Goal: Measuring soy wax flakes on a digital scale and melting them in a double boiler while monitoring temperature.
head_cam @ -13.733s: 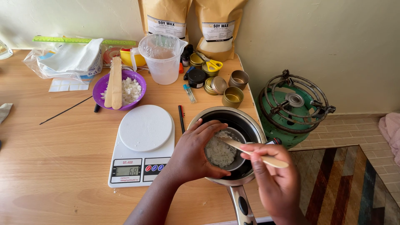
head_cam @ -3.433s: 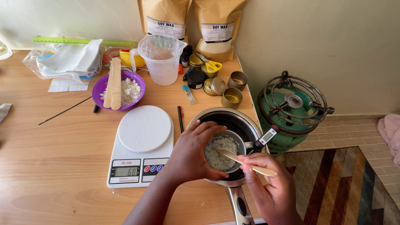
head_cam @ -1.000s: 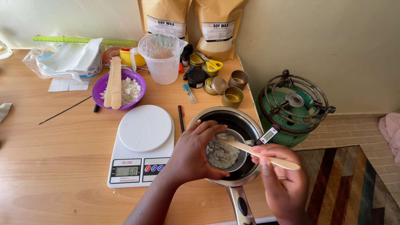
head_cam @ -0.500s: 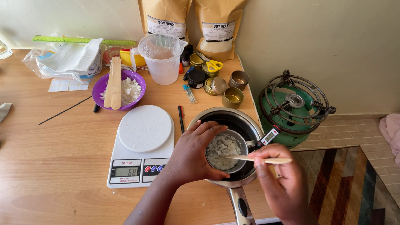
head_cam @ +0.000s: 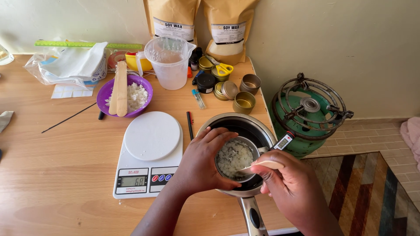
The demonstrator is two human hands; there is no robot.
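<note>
watch the small cup inside the pot

your left hand (head_cam: 202, 161) is wrapped around the rim of the small metal cup (head_cam: 236, 158), fingers closed on it, and the cup sits inside the larger steel pot (head_cam: 236, 126) at the table's right edge. your right hand (head_cam: 291, 185) is pinched shut on the wooden stick (head_cam: 262, 165), whose tip is down in the cup among white flakes that look partly wet.

if you push the stick too hard, you could tip the cup inside the pot and spill the flakes. the pot's handle (head_cam: 253, 216) juts past the table edge toward you, so a bump from your forearm could swing the whole thing. the probe thermometer (head_cam: 282, 142) leans on the rim by your right hand and could be knocked off.

the purple bowl (head_cam: 127, 94) holds more white flakes with flat wooden sticks laid across it. the clear jug (head_cam: 169, 61) looks nearly empty. the small gold tins (head_cam: 243, 102) stand open; i cannot tell whether anything is in them.
</note>
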